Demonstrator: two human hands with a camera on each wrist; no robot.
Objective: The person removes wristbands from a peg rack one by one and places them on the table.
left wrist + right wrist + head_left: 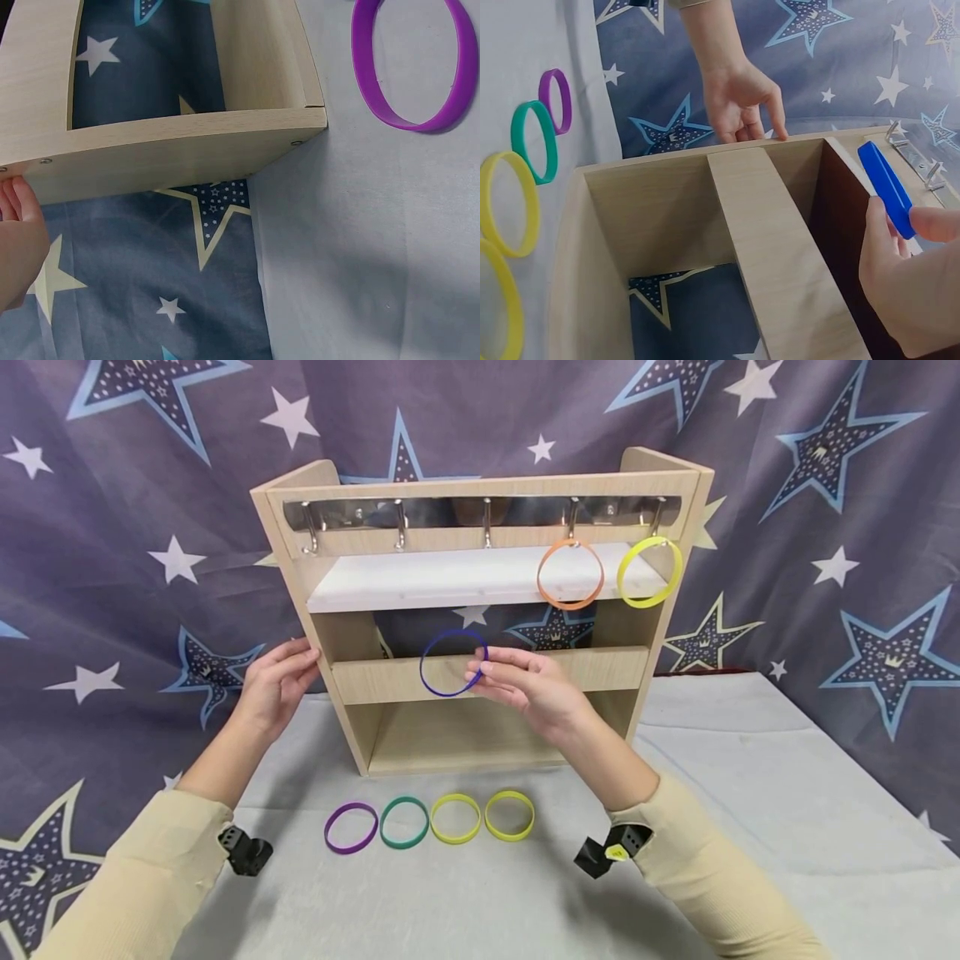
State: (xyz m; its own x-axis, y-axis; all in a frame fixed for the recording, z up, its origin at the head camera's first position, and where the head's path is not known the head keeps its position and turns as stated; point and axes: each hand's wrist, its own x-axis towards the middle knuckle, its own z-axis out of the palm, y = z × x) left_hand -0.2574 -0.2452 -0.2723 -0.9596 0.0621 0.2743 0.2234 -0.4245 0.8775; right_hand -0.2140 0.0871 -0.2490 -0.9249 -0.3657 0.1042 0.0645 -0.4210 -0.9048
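Note:
My right hand pinches a blue silicone wristband between thumb and fingers, in front of the wooden shelf unit. The band hangs in the air below the hooks, its loop facing the head camera. On the unit's left side, my left hand touches the outer panel with its fingertips. From the hooks at the right end of the metal rail hang an orange wristband and a yellow wristband. The other three hooks carry nothing.
In a row on the grey cloth before the unit lie a purple wristband, a green wristband and two yellow ones. A white board spans the unit under the hooks. Behind stands a star-patterned curtain.

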